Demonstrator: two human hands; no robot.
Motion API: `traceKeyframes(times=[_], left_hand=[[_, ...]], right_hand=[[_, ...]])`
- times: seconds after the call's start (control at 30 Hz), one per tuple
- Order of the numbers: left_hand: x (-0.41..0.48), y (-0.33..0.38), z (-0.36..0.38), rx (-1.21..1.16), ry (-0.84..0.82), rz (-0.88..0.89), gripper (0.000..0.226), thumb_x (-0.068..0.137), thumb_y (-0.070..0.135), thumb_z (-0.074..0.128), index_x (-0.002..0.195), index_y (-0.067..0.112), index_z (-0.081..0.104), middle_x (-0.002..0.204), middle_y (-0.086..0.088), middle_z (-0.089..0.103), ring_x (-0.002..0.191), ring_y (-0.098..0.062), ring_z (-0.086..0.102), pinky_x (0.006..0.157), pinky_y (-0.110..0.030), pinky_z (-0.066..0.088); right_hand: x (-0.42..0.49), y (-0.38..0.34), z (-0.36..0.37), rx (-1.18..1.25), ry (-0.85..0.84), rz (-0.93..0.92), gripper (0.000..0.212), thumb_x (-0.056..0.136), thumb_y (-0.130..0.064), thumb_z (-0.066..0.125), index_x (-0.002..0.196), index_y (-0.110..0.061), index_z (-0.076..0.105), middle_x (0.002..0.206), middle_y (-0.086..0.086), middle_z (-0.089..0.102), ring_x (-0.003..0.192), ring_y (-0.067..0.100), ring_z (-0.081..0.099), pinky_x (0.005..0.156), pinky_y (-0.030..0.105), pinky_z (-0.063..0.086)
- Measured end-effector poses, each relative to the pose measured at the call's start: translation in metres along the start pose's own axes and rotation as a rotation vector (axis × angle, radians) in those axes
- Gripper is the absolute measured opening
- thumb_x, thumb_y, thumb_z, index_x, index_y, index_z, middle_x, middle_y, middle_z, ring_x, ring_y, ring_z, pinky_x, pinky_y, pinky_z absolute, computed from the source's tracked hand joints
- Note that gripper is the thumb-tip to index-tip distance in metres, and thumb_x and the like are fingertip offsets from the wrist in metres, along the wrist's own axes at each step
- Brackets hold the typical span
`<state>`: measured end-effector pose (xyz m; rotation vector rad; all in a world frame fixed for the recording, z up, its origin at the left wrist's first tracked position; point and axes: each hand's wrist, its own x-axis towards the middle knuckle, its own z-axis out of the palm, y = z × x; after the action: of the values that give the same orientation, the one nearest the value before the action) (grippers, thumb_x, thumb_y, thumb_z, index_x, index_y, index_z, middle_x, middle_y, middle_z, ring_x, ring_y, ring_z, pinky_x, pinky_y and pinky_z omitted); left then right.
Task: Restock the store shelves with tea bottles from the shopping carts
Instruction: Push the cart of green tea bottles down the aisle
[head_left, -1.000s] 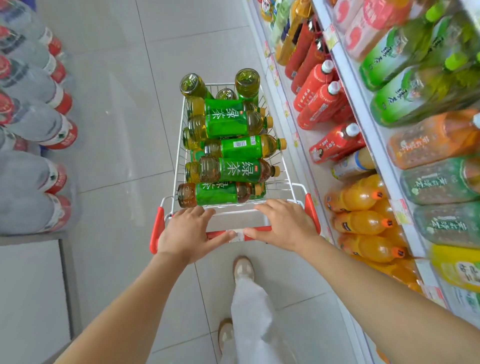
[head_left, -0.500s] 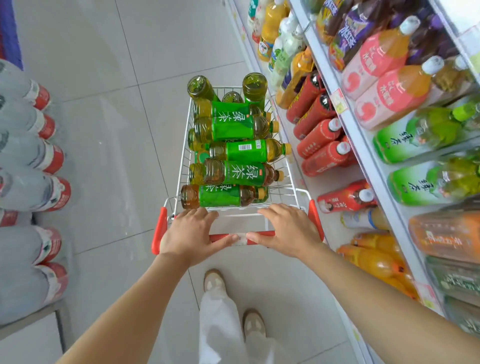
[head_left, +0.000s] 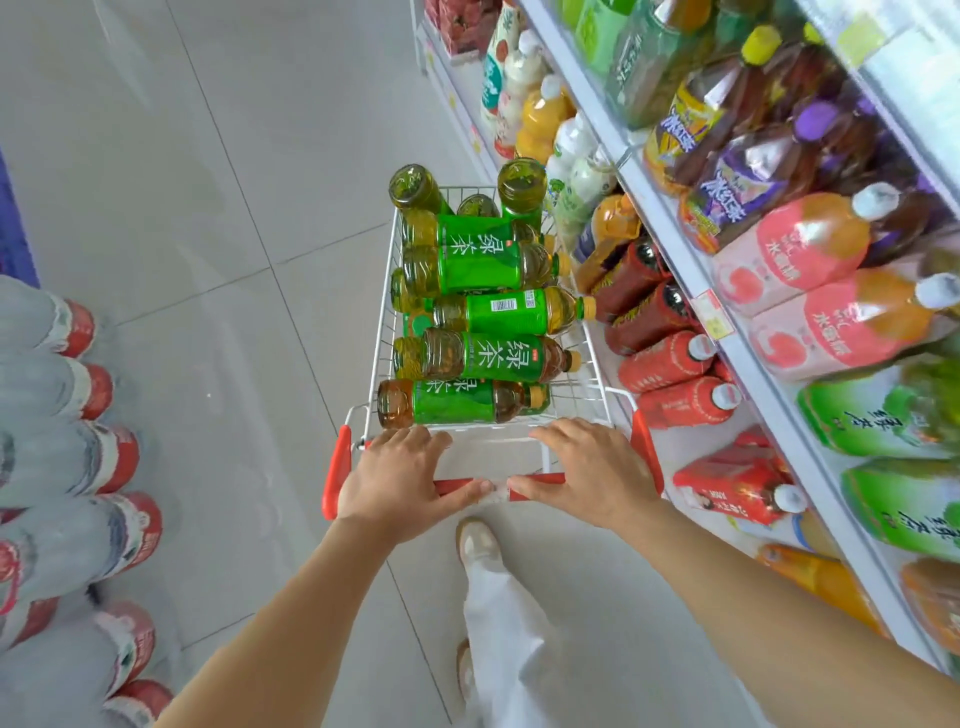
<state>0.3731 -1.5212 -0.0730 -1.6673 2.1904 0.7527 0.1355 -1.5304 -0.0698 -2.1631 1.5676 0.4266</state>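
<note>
we are rolling the cart down the aisle. our left grip and right grip both hold the red handle, fingers draped over its far side and thumbs lying along the bar. the tea bottles are all still in the basket at the centre of the frame: green-labelled ones stacked on their sides, a few more standing on their caps at the far end. none is on the shelf yet. the cart runs very close to the shelving on the right of the frame, so a slight drift that way could clip the low red bottles that jut out there. the top layer lies loose above the wire rim, so a bump or a hard stop could roll a bottle out onto the floor. we also judge we could overshoot the green tea row, now at the right edge. against half a second ago, the cart has moved further along, the pink and purple bottles have slid down to mid-right, our feet have swapped, and the load and both grips sit as they did.
</note>
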Motion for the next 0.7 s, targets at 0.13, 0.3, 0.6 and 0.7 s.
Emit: traceKeyframes(times=[0.13,0.3,0.6,0.7], left_hand=[[0.032,-0.026,-0.028,0.031,-0.036,0.031,0.097,0.07,0.094,0.014,0.138,0.031,0.045,0.133,0.005,0.055,0.13,-0.02,0.047,0.106,-0.039,0.038],[0.069,-0.06,-0.062,0.076,-0.066,0.081,0.1,0.069,0.095,0.013,0.139,0.031,0.046,0.134,0.005,0.056,0.131,-0.022,0.046,0.108,-0.04,0.036],[0.135,-0.139,-0.132,0.169,-0.142,0.248,0.111,0.061,0.095,-0.001,0.141,0.032,0.042,0.139,0.007,0.051,0.134,-0.02,0.041,0.107,-0.037,0.034],[0.157,-0.162,-0.152,0.207,-0.178,0.315,0.103,0.067,0.093,0.01,0.144,0.03,0.04,0.143,0.005,0.05,0.137,-0.022,0.039,0.111,-0.038,0.03]], right_hand=[[0.035,-0.005,-0.019,0.037,0.008,0.033,0.106,0.067,-0.094,0.004,0.133,-0.026,0.051,0.131,-0.004,0.057,0.121,0.018,0.053,0.095,0.036,0.043],[0.074,-0.019,-0.035,0.106,0.01,0.095,0.111,0.066,-0.094,0.0,0.134,-0.023,0.051,0.13,-0.002,0.058,0.12,0.02,0.054,0.096,0.038,0.043],[0.14,-0.074,-0.065,0.229,0.097,0.268,0.096,0.072,-0.092,0.013,0.133,-0.028,0.052,0.126,-0.006,0.061,0.115,0.015,0.058,0.092,0.035,0.048],[0.161,-0.092,-0.073,0.259,0.121,0.327,0.097,0.072,-0.092,0.011,0.13,-0.028,0.055,0.124,-0.007,0.062,0.113,0.015,0.059,0.091,0.034,0.048]])
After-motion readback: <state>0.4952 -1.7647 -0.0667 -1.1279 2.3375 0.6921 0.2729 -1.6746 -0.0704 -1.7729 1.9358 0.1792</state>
